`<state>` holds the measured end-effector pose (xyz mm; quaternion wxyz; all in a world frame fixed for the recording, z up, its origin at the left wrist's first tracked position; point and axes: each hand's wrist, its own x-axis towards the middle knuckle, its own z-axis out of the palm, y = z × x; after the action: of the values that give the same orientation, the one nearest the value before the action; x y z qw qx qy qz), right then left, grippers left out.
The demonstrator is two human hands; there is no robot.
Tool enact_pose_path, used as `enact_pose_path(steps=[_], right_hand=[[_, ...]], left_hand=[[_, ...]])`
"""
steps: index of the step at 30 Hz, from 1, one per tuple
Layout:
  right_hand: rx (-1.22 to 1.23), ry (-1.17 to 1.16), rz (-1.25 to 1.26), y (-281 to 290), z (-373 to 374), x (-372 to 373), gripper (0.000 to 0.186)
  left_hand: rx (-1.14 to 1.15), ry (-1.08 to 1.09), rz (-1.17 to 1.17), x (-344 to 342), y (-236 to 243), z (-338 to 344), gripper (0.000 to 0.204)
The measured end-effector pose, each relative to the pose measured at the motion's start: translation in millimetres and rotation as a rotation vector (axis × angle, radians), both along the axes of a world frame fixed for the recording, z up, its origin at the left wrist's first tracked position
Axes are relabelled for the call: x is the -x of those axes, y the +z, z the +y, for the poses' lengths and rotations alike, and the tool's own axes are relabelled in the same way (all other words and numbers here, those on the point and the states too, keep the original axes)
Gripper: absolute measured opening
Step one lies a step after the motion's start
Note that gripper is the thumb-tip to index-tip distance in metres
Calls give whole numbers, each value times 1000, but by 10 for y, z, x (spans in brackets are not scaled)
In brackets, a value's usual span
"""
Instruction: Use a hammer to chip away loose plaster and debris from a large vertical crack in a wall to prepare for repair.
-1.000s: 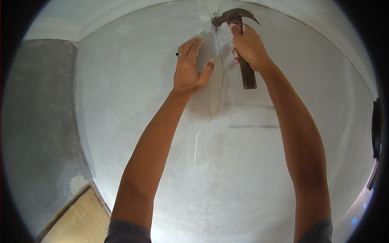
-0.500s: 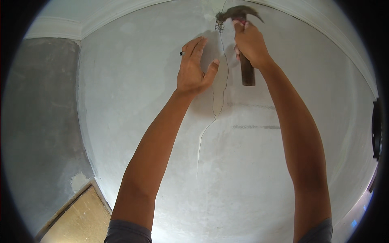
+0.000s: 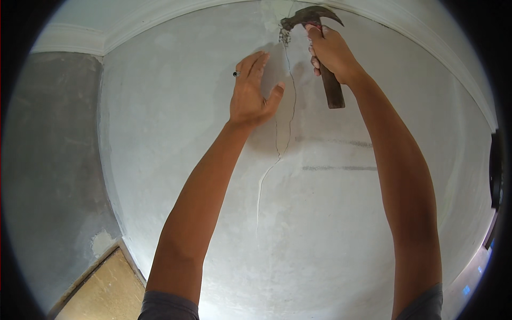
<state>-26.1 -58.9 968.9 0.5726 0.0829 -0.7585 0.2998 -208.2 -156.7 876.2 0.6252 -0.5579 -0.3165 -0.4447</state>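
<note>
My right hand is wrapped round the handle of a claw hammer, close up under its head. The hammer's striking face is at a chipped, rough hole high in the grey plastered wall, with the claw pointing right. A thin crack runs down the wall from this hole and forks lower down. To the left of the crack, my left hand is raised with its fingers stretched upward and thumb apart, holding nothing. One of its fingers wears a ring with a dark stone.
White moulding curves along the top of the wall. On the left stands a darker grey wall with a yellowish wooden door below. Two dark horizontal smears mark the plaster. A dark object is at the far right.
The hammer, blurred before, now shows sharply, its handle end swung slightly right. The view has shifted a little. My left hand keeps its pose beside the crack.
</note>
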Motion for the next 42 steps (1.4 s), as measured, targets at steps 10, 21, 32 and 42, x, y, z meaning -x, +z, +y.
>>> enact_pose_path(steps=[10,21,32,42], right_hand=[[-40,-44,-171,66,59,-43,31],[4,-10,68,-94,5,13,34],[-40,-63,182,-141,19,144,36],[-66,-52,202,-160,-12,136,36]], left_hand=[[1,-8,-5,4,-7,11,62],[-27,-9,35,32,-1,20,62],[-35,9,55,46,4,10,61],[-17,-34,41,33,-9,19,59]])
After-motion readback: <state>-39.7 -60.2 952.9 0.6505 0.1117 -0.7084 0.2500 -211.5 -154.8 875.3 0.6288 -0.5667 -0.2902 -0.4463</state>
